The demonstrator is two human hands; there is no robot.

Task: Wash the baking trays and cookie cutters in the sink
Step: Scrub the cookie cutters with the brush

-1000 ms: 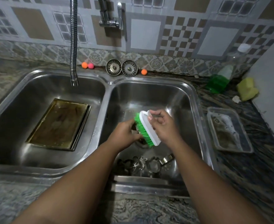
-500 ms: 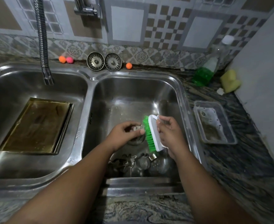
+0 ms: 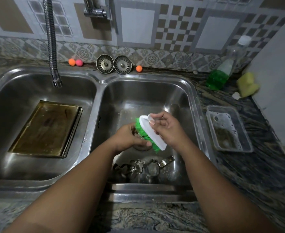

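Note:
Over the right basin of the steel double sink (image 3: 193,91), my right hand (image 3: 167,130) grips a white scrub brush (image 3: 152,133) with green bristles. Its bristles press against a small metal cookie cutter, mostly hidden, that my left hand (image 3: 127,137) holds. Several more metal cookie cutters (image 3: 145,167) lie on the basin floor near the front wall. A stack of brownish baking trays (image 3: 45,130) lies flat in the left basin.
A flexible faucet hose (image 3: 51,41) hangs over the left basin. Two sink strainers (image 3: 114,64) and small orange and pink balls (image 3: 75,62) sit on the back ledge. On the right counter stand a green soap bottle (image 3: 220,76), a yellow sponge (image 3: 247,84) and a plastic tub (image 3: 229,129) of sudsy water.
The brush has tilted and slid along the cutter between my hands. My view has shifted slightly, with both hands staying over the right basin's drain.

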